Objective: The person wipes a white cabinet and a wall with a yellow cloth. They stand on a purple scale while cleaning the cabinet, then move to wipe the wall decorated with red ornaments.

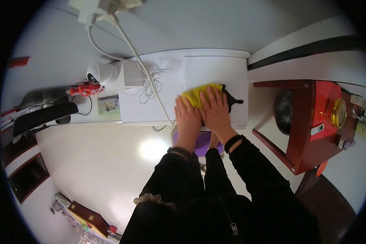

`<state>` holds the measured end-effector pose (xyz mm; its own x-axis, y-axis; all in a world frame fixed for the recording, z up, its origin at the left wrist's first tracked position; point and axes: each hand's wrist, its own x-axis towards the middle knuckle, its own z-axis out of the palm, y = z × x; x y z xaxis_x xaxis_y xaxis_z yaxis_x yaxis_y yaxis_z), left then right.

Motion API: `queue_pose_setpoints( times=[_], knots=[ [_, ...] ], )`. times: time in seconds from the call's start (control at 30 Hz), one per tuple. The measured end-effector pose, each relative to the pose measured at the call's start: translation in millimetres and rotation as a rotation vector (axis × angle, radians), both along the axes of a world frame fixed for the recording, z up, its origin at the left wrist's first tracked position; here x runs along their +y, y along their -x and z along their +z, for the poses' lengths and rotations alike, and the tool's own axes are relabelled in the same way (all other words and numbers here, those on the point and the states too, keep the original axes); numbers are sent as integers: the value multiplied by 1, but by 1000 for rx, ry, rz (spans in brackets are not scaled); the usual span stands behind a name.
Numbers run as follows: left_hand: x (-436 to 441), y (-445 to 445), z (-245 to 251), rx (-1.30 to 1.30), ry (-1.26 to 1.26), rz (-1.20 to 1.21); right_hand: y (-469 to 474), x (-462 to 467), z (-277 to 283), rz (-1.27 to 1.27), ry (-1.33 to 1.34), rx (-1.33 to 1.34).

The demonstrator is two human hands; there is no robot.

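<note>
A yellow fabric piece [191, 95] lies bunched on the white top [215, 70] of a low cabinet or appliance. Black material [231, 102] with a narrow loop or strap end sticks out at its right side; I cannot tell whether both are one item. Flat on the yellow fabric, my right hand [216, 113] has its fingers spread and pointing away from me. My left hand [187, 119] rests at the fabric's near left edge, its fingers closer together. The two hands meet near the thumbs. What lies under the palms is hidden.
A white cable [137, 56] hangs from a wall socket across the surface, beside coiled cord [154, 82]. Left stand a white camera [102, 73], a red bottle [85, 89] and a black screen [45, 117]. A purple-topped stool [203, 146] sits below. Right is a red-brown table [320, 152].
</note>
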<state>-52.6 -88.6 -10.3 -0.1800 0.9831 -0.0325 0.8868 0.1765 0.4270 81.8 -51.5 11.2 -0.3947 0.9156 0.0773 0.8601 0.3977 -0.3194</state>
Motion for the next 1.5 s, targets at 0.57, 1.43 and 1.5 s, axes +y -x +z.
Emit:
queue_pose_setpoints(
  times=[0.57, 1.43, 1.5],
  knots=[
    [55, -26, 22, 95, -79, -479, -59, 19, 1, -92, 15, -86],
    [1, -16, 27, 171, 13, -476, -41, -35, 17, -48, 99, -63],
    [-16, -19, 33, 164, 67, -473, -42, -55, 25, -31, 205, -23]
  ],
)
